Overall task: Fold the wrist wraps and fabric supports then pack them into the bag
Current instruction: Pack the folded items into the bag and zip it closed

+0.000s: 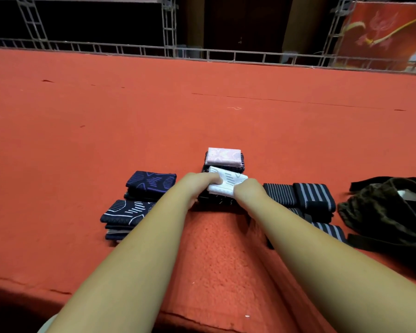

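Fingers (214,180): curled and clamped on white support (228,183), by left hand (197,186) and right hand (246,191) alike.
Position: held atop a dark stack at centre; pink support (223,156) stacked just behind.
Surface: red carpet (202,104), nubbly, creased at near edge.
Sides: navy patterned stacks (151,185) laid left; striped wraps (314,195) right; dark bag (394,207) beside them.
Room: metal truss (168,27) and red banner (382,32) seen at back.
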A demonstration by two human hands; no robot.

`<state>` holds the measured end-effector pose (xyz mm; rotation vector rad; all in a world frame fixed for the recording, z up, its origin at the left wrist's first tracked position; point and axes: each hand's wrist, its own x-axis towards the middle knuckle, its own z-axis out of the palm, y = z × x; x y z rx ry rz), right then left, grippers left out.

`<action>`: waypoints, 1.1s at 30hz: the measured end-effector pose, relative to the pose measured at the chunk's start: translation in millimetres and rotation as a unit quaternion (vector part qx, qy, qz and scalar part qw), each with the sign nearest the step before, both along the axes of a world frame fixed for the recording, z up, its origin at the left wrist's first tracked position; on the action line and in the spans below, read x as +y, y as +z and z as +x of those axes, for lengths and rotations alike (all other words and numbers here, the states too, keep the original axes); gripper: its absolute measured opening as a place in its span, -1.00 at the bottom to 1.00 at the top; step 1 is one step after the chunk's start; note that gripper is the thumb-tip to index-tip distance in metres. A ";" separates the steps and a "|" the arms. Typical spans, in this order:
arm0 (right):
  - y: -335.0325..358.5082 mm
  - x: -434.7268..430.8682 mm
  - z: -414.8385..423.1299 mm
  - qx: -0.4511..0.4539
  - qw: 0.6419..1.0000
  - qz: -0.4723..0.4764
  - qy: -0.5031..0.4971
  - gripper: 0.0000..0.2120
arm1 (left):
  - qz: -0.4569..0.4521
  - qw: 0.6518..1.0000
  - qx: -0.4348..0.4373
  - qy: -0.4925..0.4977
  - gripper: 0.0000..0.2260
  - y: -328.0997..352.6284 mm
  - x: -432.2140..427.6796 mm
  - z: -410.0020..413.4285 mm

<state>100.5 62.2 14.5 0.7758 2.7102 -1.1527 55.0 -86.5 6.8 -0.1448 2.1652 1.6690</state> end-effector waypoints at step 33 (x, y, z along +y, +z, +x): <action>161.5 265.5 220.4 0.172 0.973 -0.128 0.082 -0.61 | 0.088 0.889 0.208 -0.399 -0.66 172.7 238.3 123.5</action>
